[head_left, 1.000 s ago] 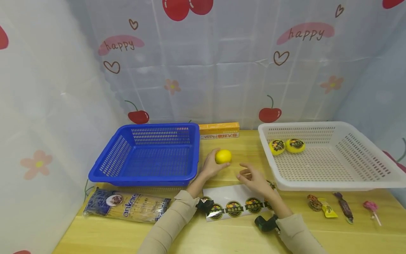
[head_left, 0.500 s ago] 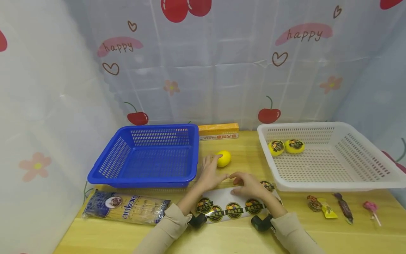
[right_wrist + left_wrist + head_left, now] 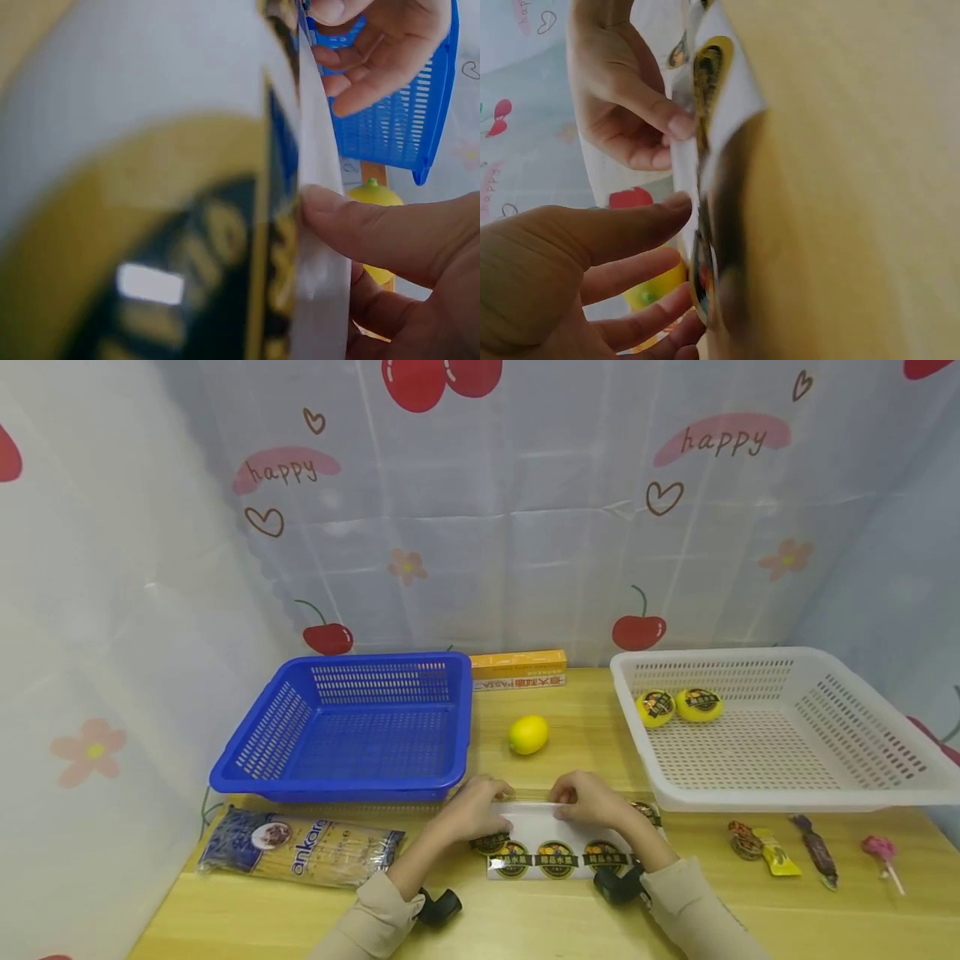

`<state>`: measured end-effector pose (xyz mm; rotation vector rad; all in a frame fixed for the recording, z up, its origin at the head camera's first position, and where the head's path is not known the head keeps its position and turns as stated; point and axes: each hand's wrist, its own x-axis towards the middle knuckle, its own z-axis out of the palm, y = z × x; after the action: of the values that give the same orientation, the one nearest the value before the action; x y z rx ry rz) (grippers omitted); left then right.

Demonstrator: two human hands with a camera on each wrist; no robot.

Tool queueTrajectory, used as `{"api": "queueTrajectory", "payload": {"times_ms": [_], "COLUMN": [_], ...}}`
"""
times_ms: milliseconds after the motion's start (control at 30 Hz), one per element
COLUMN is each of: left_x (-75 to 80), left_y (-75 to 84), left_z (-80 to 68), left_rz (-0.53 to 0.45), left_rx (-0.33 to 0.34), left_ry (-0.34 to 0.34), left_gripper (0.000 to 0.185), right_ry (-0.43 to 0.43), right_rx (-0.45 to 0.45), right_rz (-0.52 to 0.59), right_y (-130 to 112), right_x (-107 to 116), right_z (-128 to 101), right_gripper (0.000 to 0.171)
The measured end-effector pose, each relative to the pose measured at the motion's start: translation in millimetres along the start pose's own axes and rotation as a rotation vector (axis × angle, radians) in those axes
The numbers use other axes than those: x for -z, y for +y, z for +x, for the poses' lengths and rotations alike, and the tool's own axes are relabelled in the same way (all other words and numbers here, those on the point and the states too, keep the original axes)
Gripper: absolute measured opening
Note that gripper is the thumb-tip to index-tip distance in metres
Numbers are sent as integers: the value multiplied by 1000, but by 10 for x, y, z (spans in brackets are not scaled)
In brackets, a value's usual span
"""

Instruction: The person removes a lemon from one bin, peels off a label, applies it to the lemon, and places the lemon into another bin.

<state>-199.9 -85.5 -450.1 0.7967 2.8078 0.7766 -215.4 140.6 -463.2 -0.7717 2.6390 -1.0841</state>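
In the lower middle of the frame, both hands are at the sticker sheet [image 3: 543, 818], perhaps because such thin material bends easily without support from two sides. The right hand [image 3: 592, 802] is nearly closed, pinching the sheet's far edge with its thumb in front and its fingers behind. The left hand [image 3: 472, 810] is more spread, its thumb and fingers at the left end; I cannot tell whether it really grips.

The lemon [image 3: 529, 735] lies on the table [image 3: 547, 927] near the centre, beyond both hands, probably so that they are free. Two labelled lemons [image 3: 700, 704] sit together in the white basket [image 3: 802, 797] at right, seemingly kept apart from this plain one.

The sheet is white and glossy, with round dark-and-gold stickers. The lemon is smooth and oval; the basket is perforated plastic.
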Motion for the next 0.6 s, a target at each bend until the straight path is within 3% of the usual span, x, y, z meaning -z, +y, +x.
{"api": "queueTrajectory", "payload": {"times_ms": [100,300,467,600], "left_x": [-30,-37,-37,-34], "left_y": [-49,-107,-137,-142], "left_z": [-25,-18,23,28], "left_rz": [-40,-212,-369,-559], "left_rx": [11,-30,-56,16], "left_ry": [24,65,80,69], "left_gripper": [35,11,7,13], "right_ry": [15,22,50,67], "right_rx": [24,20,42,98], "right_rz": [6,43,20,19], "right_y": [25,57,47,-2], "right_x": [24,126,187,181], "right_z": [-22,-95,-93,-42], "right_gripper": [1,6,3,9]}}
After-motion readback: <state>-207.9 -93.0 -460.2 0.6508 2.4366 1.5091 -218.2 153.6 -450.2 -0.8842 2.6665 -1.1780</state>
